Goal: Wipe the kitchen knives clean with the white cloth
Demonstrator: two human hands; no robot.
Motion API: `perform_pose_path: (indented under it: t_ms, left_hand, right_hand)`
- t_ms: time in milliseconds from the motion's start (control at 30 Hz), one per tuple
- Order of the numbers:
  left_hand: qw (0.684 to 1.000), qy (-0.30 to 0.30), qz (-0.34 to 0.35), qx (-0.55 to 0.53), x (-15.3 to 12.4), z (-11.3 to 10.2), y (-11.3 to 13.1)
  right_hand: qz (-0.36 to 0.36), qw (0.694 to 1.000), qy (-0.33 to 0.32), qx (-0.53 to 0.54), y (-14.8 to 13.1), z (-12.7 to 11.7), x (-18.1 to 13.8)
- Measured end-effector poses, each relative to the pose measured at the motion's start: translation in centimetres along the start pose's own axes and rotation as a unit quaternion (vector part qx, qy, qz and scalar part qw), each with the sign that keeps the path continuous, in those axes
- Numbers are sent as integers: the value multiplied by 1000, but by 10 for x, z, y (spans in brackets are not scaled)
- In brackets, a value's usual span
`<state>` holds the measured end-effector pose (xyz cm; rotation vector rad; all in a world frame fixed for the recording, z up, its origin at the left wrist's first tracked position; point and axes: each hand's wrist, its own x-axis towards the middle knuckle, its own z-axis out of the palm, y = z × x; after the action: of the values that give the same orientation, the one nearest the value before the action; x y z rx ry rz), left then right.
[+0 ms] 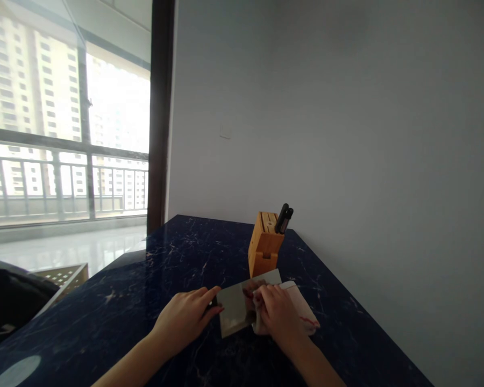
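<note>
A broad cleaver blade (234, 307) lies across the dark marble counter (145, 301) in front of me. My left hand (185, 318) is closed around its dark handle at the blade's left end. My right hand (277, 313) presses a white cloth with red trim (302, 306) against the blade's right side, fingers curled over the cloth. Just behind the blade stands a wooden knife block (263, 250) with two black handles (284, 217) sticking out of its top.
The counter runs along a plain grey wall (347, 134) on the right. To the left are a dark window frame (160, 118), a large window with a balcony railing, and a perforated box (64, 275) on the floor. A dark object sits at the far left edge.
</note>
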<state>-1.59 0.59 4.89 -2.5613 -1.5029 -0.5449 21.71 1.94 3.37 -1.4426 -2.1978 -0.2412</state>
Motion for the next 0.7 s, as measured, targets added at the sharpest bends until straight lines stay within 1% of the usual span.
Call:
perform_pose_path:
  t_ms: [67,167,233,333,433,500,567,633,700]
  left_hand:
    - [1000,2,2,-2,0,0,0]
    - [1000,1,0,-3,-1,-1,0]
    - [1000,-1,-3,-4,-1,-1,1]
    - [1000,-1,-3,-6,0,-2,1]
    - [1000,-4,-3,-4,0,-1,1]
    - [1000,-5,-5,0,0,0,0]
    - [1000,-3,-4,5,0,0,0]
    - [1000,0,0,6,0,0,0]
    - [1000,1,3,5,0,-1,1]
  right_hand:
    - [-14,999,-2,31,-5,-4,-1]
    - [-91,993,-30,71,-16,-11,-5]
    - [-124,989,-44,73,-21,-15,-7]
    - [-127,988,-49,78,-18,-17,-7]
    - [-95,989,-31,108,-7,-14,-4]
    - [-58,992,-14,110,0,-12,-2]
    - [3,998,14,68,5,-11,0]
    - [72,996,45,3,9,-12,1]
    - [107,992,54,-37,10,-13,1]
